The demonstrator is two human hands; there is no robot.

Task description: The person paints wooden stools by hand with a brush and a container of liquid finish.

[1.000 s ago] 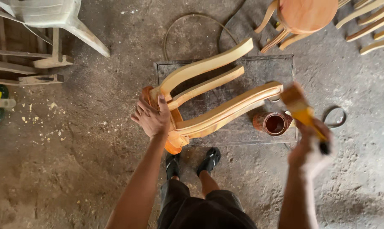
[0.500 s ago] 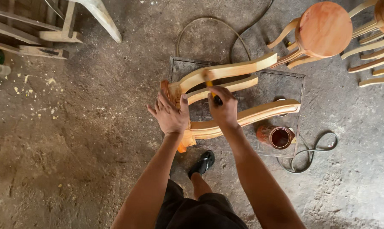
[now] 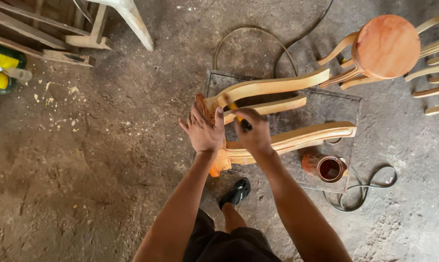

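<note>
Stool (image 3: 277, 114) lies on its side at frame centre, on a dark mat (image 3: 348, 104). Left hand (image 3: 205, 131) is spread flat on the seat end; right hand (image 3: 252, 130) is closed around a brush (image 3: 236, 112). Judged rigid, fairly light; wet finish likely slippery, best gripped by bare legs.

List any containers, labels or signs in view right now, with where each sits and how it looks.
Open can: on the dark mat right of the right hand, round, rusty orange outside, dark reddish liquid inside.
Two containers: far left edge beside wooden slats, green bodies with yellow label bands; print too small to tell.
No signs or screens in view.
</note>
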